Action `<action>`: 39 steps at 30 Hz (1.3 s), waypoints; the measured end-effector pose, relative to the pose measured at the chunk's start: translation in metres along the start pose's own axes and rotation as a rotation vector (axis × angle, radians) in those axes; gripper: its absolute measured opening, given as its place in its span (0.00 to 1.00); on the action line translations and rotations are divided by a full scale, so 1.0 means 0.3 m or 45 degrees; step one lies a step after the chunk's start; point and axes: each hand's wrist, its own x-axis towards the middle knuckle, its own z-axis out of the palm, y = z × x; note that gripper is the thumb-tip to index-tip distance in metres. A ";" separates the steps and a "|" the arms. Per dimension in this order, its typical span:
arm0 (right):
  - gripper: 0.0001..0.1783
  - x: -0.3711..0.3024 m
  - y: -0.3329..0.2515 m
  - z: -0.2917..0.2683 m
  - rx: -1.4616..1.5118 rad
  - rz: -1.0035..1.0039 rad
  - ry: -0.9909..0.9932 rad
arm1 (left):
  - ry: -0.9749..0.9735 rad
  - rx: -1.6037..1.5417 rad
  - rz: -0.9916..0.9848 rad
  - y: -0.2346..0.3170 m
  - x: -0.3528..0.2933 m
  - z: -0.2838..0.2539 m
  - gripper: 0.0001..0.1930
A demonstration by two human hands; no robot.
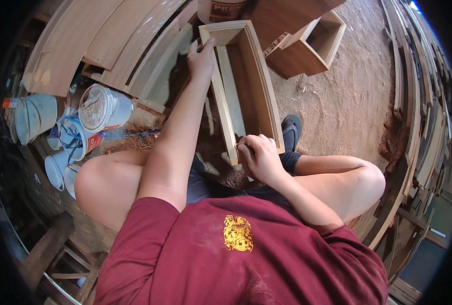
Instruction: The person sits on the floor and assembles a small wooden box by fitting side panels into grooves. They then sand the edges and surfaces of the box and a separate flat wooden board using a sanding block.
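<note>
A long, narrow wooden box (262, 84) with an open top stretches away from me between my knees, tilted slightly to the left. Near its far left corner, my left hand (201, 60) grips the rim, thumb over the edge and fingers along the outer side. My right hand (260, 157) is at the near end, its fingers curled and pinched together against the left corner of the rim. Whatever lies between those fingertips is too small to make out. Pale bare wood shows along the rim, and the inside is darker brown.
Wooden boards (73, 43) lean at the far left, above several dirty plastic buckets (104, 109). Beyond my box stand another wooden box (299, 58) and a white tub (221, 11). Long planks (414, 101) line the right side. My sandalled foot (291, 133) rests beside the box.
</note>
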 end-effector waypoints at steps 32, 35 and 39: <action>0.14 0.046 -0.048 0.004 -0.073 0.243 -0.008 | -0.066 -0.109 -0.087 -0.044 0.034 -0.005 0.31; 0.13 0.028 -0.034 0.006 -0.076 0.201 -0.006 | -0.023 -0.015 -0.013 -0.040 0.038 0.002 0.34; 0.12 0.051 -0.033 0.022 -0.064 0.164 0.084 | -0.076 0.033 0.051 -0.033 0.035 -0.005 0.36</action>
